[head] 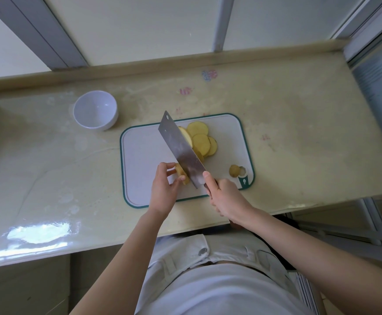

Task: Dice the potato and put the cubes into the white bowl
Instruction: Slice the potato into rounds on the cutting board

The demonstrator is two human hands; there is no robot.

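1. I am standing at a pale yellow, glossy countertop (299, 133) and looking down on a white rectangular plastic cutting board with a dark green rim (140, 155).
2. My left hand (162, 187) is pinching the last unsliced stub of the yellow-skinned potato (182, 176) between my thumb and curled fingertips, holding it down on the near middle of the board.
3. My right hand (226, 198) is gripping the dark handle of a broad steel cleaver (181, 151), with one digit reaching forward onto the heel of the blade.
4. The cleaver's blade is running slantwise across the board, its tip pointing away and to the left. Its near end is sitting against the right side of the stub I am holding.
5. The round, pale yellow potato slices (201, 138) are lying overlapped in a heap on the far right part of the board, partly hidden behind the blade.
6. A small brownish potato end piece (234, 170) is lying by the board's near right corner, just beside the hanging hole.
7. The round white bowl (95, 112) is standing upright on the countertop, beyond the board's far left corner and apart from it.
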